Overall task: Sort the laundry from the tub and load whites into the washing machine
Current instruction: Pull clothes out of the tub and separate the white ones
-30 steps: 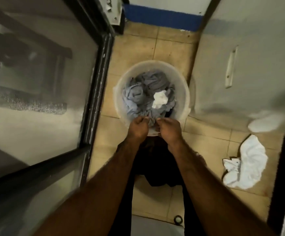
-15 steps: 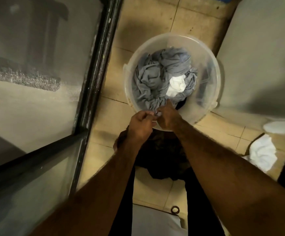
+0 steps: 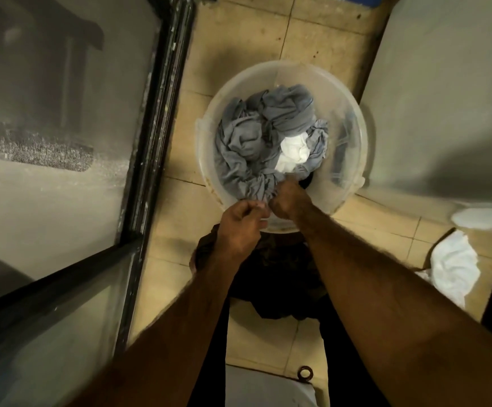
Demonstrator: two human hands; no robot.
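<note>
Black-framed glass door (image 3: pixel 62 201) at left; small ring (image 3: pixel 299 375) on beige tiled floor (image 3: pixel 312 45).

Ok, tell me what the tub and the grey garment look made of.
Tub: apparently smooth, translucent plastic; the floor shows faintly through its wall. Grey garment: soft, matte cloth, possibly cotton; it crumples into deep, limp folds.
</note>
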